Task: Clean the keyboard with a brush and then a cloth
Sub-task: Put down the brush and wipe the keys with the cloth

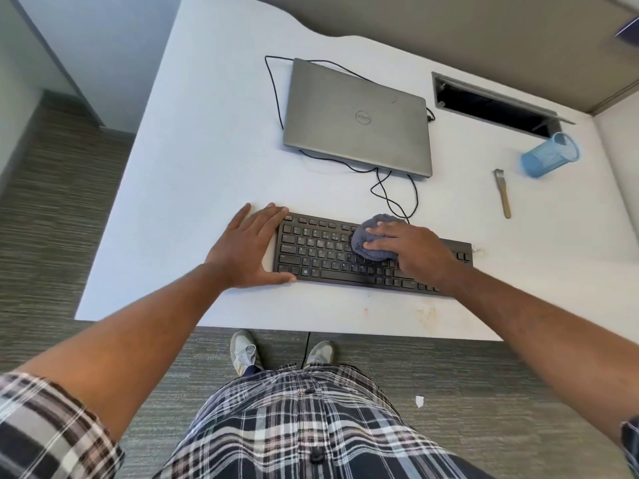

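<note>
A black keyboard (321,254) lies across the near part of the white desk (207,150). My right hand (411,250) presses a bunched grey-blue cloth (363,240) onto the keys at the keyboard's middle, fingers spread flat over it. Flat on the desk, my left hand (252,243) rests against the keyboard's left end, with the thumb along its front edge. A small brush (503,193) with a wooden handle lies on the desk to the far right, apart from both hands.
A closed grey laptop (359,119) sits behind the keyboard, with a black cable (390,195) looping from it to the keyboard. A blue mesh cup (549,155) stands near the brush. A cable slot (491,105) opens at the back right. The desk's front edge is just before the keyboard.
</note>
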The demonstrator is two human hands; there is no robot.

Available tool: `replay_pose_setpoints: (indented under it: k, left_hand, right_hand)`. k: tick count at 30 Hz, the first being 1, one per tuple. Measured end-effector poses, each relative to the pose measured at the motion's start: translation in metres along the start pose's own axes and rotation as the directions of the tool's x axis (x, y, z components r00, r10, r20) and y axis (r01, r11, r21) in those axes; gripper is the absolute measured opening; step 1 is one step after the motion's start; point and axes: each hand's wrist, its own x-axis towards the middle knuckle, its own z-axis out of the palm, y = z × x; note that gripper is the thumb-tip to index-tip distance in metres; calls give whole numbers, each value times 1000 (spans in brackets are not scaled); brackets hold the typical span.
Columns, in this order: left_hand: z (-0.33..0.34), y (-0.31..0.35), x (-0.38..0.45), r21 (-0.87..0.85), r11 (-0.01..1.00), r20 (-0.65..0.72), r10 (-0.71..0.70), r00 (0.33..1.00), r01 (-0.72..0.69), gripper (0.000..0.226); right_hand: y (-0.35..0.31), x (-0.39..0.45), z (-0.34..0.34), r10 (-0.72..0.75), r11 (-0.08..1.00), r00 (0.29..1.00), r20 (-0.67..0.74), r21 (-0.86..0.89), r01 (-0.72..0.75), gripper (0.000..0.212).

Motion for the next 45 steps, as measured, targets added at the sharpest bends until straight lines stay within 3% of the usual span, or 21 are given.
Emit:
replay_pose_setpoints:
  k: [13,24,28,31,34,36,38,42,45]
  left_hand:
    - [0,13,-2,-12,997,26,-77,997,78,135]
    - [-2,24,-1,65,991,50,-117,992,113,137]
    - [-5,27,-1,89,988,66,-130,989,124,137]
    - [-8,29,0,106,986,77,-138,987,129,138]
    - [-9,31,0,103,985,101,-147,984,137,139]
    - [-10,32,1,88,986,120,-152,981,142,140]
    - [-11,34,1,91,987,114,-146,983,136,139]
    - [-8,58,7,112,989,54,-105,993,98,139]
    - [-3,93,32,115,993,102,21,995,-33,136]
  right_hand:
    - [76,-61,13,90,996,995,-35,-1,-90,71]
    - [119,-105,10,270,963,963,14,16,-270,75]
    - [116,-119,-1,295,955,956,13,-44,-294,62]
    - [107,-119,-18,401,910,913,75,-145,-388,31]
    - [107,-115,-33,555,831,831,-23,46,-554,24]
    - [105,-110,-35,596,789,795,-110,261,-556,26]
    - [99,-104,-30,613,756,782,-112,371,-539,26]
    - [90,-99,-1,567,810,816,-112,258,-527,35]
    - [89,-102,16,530,842,839,-126,200,-502,44]
